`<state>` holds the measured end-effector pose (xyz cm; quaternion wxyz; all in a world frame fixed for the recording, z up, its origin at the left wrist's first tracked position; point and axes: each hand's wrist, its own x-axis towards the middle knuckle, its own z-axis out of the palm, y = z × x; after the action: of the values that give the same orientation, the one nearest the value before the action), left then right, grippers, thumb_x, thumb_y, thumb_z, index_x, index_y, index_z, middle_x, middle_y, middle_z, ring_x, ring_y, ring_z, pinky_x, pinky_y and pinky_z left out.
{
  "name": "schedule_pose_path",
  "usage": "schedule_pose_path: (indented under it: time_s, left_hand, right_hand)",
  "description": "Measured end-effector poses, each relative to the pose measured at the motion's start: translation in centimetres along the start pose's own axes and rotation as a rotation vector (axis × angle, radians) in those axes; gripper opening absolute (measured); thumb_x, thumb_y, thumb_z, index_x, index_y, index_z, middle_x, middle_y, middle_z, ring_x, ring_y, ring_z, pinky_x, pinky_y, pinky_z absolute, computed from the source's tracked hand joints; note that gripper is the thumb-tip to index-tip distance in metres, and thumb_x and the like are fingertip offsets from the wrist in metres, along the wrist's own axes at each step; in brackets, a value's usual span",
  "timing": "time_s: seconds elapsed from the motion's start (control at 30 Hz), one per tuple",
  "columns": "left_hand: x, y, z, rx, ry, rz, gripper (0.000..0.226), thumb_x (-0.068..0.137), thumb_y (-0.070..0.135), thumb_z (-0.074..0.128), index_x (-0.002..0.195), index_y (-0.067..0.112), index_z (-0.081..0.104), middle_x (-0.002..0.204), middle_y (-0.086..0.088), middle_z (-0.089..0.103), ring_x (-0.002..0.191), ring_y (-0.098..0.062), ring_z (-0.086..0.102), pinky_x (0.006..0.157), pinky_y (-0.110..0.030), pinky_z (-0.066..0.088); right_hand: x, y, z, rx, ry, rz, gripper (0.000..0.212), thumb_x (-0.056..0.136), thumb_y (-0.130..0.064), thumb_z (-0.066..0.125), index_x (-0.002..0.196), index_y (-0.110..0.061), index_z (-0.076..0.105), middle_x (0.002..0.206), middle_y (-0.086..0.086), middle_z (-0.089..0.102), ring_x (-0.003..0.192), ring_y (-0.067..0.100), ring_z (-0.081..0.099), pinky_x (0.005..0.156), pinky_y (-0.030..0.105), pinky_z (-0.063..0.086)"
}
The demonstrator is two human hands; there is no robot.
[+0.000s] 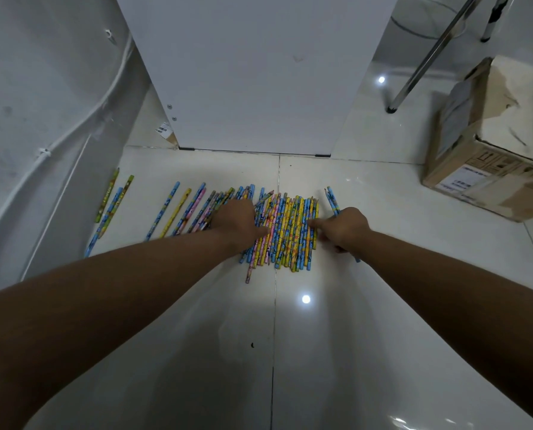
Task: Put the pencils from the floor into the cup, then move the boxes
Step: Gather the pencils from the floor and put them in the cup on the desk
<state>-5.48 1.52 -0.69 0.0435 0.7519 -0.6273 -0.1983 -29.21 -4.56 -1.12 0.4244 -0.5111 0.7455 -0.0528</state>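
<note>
Presently the pencils are being gathered on the floor (305,352), and no cup is to be seen. Well out beyond the left hand, toward the wall, three stray pencils (110,206) are left lying apart, and nearer to it a fan of loose pencils (178,212) is spread. The left hand (237,220) is laid palm down on the slanted end of the heap, seemingly flat with the thumb stretched out, nothing being grasped. Between the two hands a packed row of pencils (293,234) is held side by side. The right hand (344,228) is set against the row's outer edge, one digit pointed at it and touching, the rest curled under. A blue pencil (331,200) runs beneath that hand; whether it is gripped cannot be told. Well beyond the right hand a cardboard box (488,181) is left standing, probably for afterwards. The step would be served best if the row were squeezed inward from both sides, so that one bundle is formed. The ends should be kept level before any lift. Round pencils are likely to roll on glossy tile, so pressure should be kept low and even, and the strays are better fetched afterwards.
</note>
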Motion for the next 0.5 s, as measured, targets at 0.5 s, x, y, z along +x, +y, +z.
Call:
schedule_pose_path:
  time_s: [0.5]
  left_hand:
    - [1.8,-1.5,0.6,-0.296,-0.110,0.025,0.032,0.085,0.025,0.077,0.065,0.012,0.056,0.066,-0.010,0.058,0.062,-0.026,0.055,0.066,-0.045,0.057]
  right_hand:
    - [0.1,-1.9,0.7,-0.029,-0.091,-0.028,0.038,0.076,-0.034,0.095,0.074,-0.008,0.066,0.069,0.006,0.067,0.055,0.019,0.058,0.054,0.032,0.055]
